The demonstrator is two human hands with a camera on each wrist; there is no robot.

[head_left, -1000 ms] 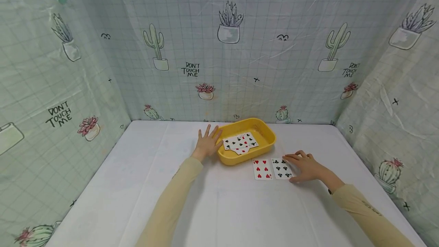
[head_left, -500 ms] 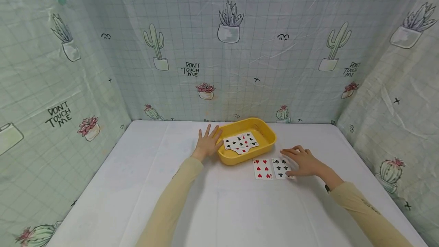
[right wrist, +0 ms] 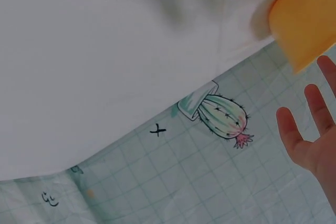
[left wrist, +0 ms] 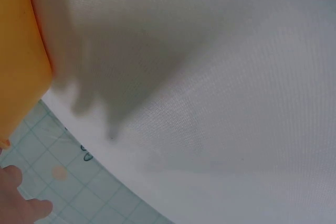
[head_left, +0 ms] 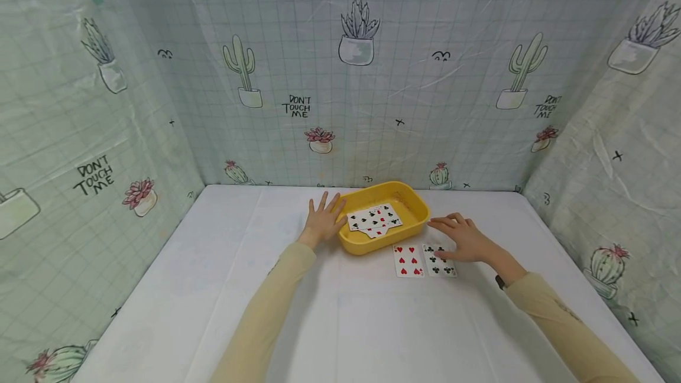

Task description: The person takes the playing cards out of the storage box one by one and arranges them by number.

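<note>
My left hand rests against the left end of a yellow tray, its fingers spread over the rim. Several playing cards lie overlapping and face up inside the tray. In front of it, a six of hearts and a six of clubs lie side by side on the table. Above the clubs card hovers my right hand, fingers extended toward the tray's right end, nothing held. The right wrist view shows its spread fingers near the tray's corner; in the left wrist view only some left fingertips show.
A white-covered table carries everything. Behind it and along both sides hangs a grid-patterned cloth with cactus prints, close behind the tray.
My right hand has lifted off the six of clubs and moved left and away from me toward the tray. That card stays in place. The left hand and tray hold still.
</note>
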